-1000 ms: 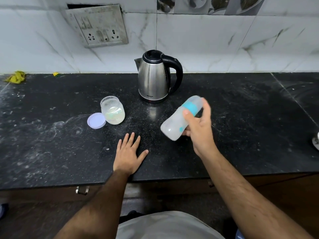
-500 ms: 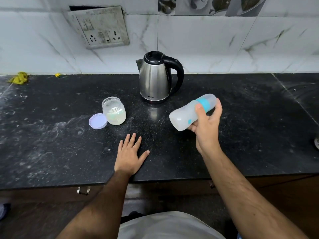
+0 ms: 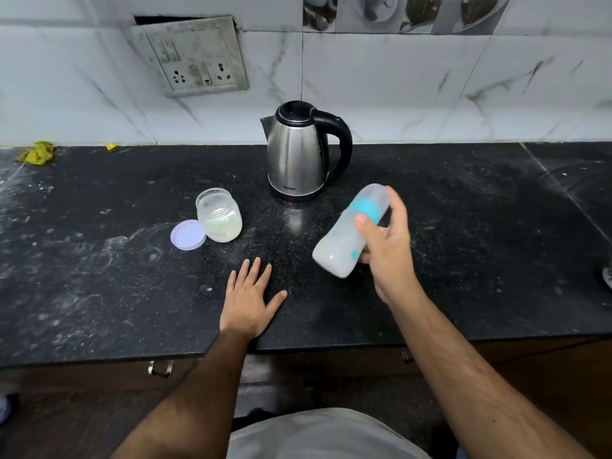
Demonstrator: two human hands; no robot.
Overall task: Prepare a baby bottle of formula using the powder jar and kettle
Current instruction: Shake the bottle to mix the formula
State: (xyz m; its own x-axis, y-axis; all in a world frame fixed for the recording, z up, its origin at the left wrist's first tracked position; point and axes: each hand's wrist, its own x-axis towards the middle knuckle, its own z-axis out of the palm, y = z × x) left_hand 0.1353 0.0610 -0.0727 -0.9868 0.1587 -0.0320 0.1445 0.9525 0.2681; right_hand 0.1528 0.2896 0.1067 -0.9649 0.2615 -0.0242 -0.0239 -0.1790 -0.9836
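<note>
My right hand [image 3: 387,250] grips a baby bottle [image 3: 344,238] with a blue collar and clear cap, tilted so its cap points up and away and its base comes toward me; milky liquid fills it. It hangs above the black counter [image 3: 99,276], right of centre. My left hand [image 3: 250,298] lies flat on the counter near the front edge, fingers spread, holding nothing. An open glass powder jar [image 3: 219,219] with white powder stands left of centre, its lilac lid [image 3: 188,234] lying beside it. A steel kettle [image 3: 299,152] with a black handle stands at the back by the wall.
A socket plate [image 3: 190,56] is set in the tiled wall behind. Yellow scraps [image 3: 38,153] lie at the far back left. A metal object [image 3: 607,276] shows at the right edge. Powder smears dust the counter. Drawer handles sit below the front edge.
The bottle in my right hand has swung back and forth, right and flatter half a second ago, now back left and steeper. My left hand and the jar have stayed put.
</note>
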